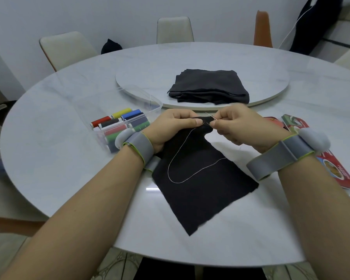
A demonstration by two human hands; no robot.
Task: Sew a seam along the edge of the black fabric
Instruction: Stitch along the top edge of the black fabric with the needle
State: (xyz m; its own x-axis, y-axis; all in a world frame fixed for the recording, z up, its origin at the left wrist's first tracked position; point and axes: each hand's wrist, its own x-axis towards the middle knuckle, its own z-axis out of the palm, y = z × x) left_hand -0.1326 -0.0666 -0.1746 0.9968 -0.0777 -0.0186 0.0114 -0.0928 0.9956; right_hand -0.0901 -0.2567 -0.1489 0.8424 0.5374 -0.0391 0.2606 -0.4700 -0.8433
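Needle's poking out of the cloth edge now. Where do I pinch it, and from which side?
Pinch the needle low on its bare shaft, right where it leaves the black fabric, coming in from the right, as the right hand seems to do. It slants up and away to the left, and the left hand grips the bunched edge on that side.

Round white table (59, 118), black fabric (200, 195), thread box (119, 126)

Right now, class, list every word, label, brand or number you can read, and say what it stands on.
Nothing reads clearly.
Red packet: white lettering, too blurred to read.
Green and red card: print too small to read.
Thread spools: no label visible.
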